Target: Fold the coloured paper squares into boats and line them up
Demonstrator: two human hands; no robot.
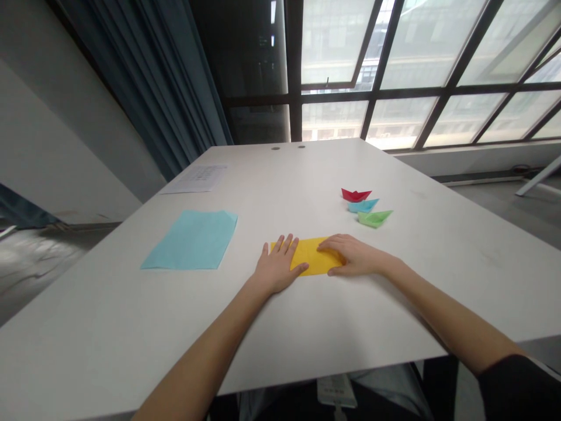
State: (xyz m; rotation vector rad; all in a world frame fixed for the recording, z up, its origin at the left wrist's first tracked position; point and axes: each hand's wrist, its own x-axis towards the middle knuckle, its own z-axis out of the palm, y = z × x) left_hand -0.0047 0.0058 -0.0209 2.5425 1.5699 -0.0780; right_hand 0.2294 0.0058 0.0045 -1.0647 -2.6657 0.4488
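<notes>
A yellow sheet of paper (312, 255), folded into a flat rectangle, lies on the white table in front of me. My left hand (278, 269) rests flat over its left end, fingers spread and thumb out along the near side. Around the right end curls my right hand (350, 255), with its fingers over the far part and the thumb by the near edge. That hand covers the right edge of the paper. Beyond it stand three small folded paper boats: a red boat (356, 195), a blue boat (363, 206) and a green boat (375, 218).
Light blue square paper (193, 241) lies to the left. A printed white sheet (197, 178) is at the table's far left edge. The white table (280, 327) runs toward large windows, with two round grey spots (276, 148) near its far end.
</notes>
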